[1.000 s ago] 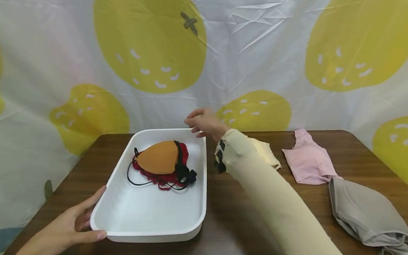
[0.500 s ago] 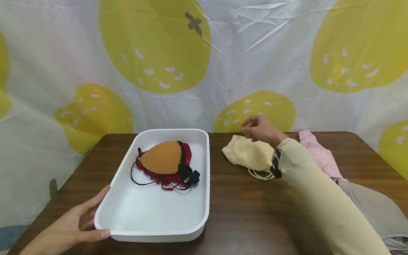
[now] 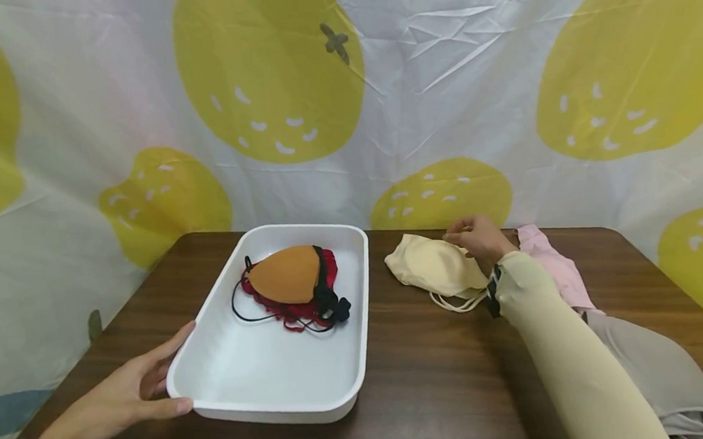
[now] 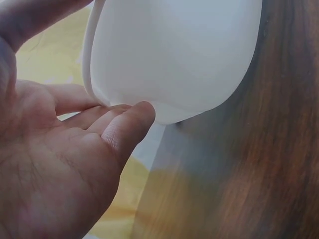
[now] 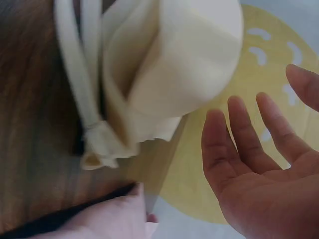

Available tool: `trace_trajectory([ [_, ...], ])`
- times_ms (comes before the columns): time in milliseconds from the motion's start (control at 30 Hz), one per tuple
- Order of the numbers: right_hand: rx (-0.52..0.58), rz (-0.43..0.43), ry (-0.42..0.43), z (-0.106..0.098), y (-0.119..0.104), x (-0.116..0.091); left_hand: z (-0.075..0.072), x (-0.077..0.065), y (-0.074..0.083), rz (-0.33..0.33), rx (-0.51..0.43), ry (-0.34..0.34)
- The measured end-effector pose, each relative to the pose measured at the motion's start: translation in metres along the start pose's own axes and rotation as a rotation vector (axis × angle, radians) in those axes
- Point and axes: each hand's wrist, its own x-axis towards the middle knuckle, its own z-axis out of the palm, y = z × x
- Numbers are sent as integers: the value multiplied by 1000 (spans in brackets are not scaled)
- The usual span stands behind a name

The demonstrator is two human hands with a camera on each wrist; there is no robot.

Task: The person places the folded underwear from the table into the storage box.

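Observation:
A white rectangular plastic basin (image 3: pixel 265 382) is at the centre left of the head view, lifted a little at its near end. My left hand (image 3: pixel 115 396) grips its near-left corner, thumb over the rim; the left wrist view has fingers (image 4: pixel 132 122) against the basin's wall. Inside lie an orange-and-black bra cup (image 3: pixel 286 276) with black straps and, beneath it, a red lacy garment (image 3: pixel 332 265). My right hand (image 3: pixel 480 241) hovers over the right side of a cream folded bra (image 3: pixel 430 261), its fingers loosely extended and holding nothing in the right wrist view.
A pink bra top (image 3: pixel 553 260) and a grey bra (image 3: pixel 658 361) lie on the right of the brown wooden table (image 3: pixel 424 384), partly hidden by my right sleeve (image 3: pixel 575 353). A lemon-print curtain (image 3: pixel 300 189) hangs behind the table.
My right hand has moved right, from beside the basin's far-right corner to over the cream bra. The left hand keeps its grip on the basin. The view has shifted slightly.

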Motion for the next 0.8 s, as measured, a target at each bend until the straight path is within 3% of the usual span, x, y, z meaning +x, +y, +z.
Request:
trace_trajectory([
  [233, 3, 59, -39, 4, 13, 4, 0, 1, 1, -23, 18, 13],
  [400, -69, 74, -85, 10, 18, 11, 0, 0, 1, -10, 0, 2],
  [800, -187, 61, -73, 21, 20, 16, -1, 0, 3, -46, 20, 17],
])
